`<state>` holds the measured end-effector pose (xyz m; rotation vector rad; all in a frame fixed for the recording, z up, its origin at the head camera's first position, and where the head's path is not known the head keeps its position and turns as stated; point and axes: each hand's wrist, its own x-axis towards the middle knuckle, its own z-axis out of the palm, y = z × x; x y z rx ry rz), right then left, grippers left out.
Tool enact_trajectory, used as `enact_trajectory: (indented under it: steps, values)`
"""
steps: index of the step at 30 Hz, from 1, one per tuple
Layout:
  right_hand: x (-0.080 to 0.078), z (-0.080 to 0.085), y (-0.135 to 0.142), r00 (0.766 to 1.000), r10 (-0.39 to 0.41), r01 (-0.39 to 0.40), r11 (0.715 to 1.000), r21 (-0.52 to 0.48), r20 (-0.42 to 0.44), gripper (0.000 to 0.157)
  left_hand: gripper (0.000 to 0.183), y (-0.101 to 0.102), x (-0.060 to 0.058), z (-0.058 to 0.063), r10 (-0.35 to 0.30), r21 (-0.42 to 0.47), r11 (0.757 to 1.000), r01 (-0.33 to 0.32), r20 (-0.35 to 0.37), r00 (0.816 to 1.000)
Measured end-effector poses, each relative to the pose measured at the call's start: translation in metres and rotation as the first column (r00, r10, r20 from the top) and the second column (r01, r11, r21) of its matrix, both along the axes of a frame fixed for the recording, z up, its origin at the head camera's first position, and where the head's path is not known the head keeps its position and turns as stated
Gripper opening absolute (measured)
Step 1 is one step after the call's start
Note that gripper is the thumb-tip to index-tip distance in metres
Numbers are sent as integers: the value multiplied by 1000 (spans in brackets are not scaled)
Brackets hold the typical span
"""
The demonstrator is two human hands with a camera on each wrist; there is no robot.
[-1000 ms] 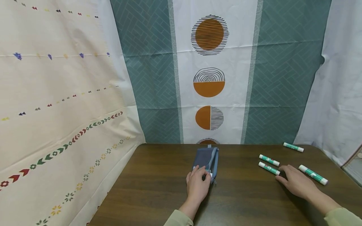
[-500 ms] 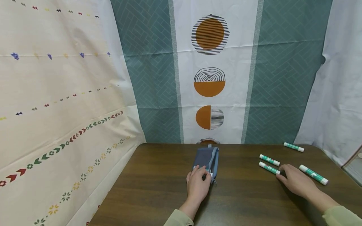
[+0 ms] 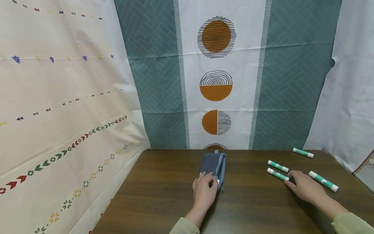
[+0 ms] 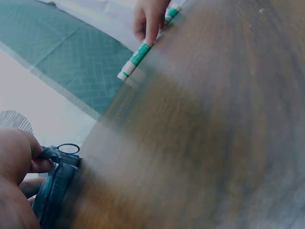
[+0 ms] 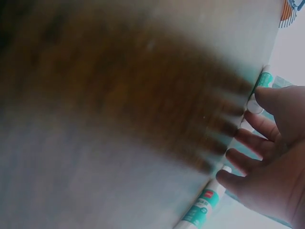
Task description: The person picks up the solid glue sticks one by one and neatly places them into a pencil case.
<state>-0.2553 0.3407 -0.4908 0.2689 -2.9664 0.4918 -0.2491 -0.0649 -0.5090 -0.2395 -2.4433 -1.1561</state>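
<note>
Pinching the soft-looking blue pouch [image 3: 209,161] with the left hand [image 3: 203,191]; spreading the right hand [image 3: 307,188] loosely at the near end of a green-and-white tube [image 3: 277,174] on the bench [image 3: 163,195]. Probably handling light, stiff and slick, asking for a mid-barrel grip.

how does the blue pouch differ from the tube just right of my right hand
The pouch is dark blue; the tube is green and white. The pouch is broad, while the tube is a slim cylinder. Your left hand grips the pouch; no hand holds the tube. Both rest on the table.
</note>
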Motion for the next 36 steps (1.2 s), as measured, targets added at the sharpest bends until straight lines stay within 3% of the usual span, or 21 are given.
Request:
enact_trajectory:
  steps: [36]
  values:
    - [5,6,5,999,-34,34,999,-19,10,25,25,0,1,-2,-1,-4,1000,1,-2,1000]
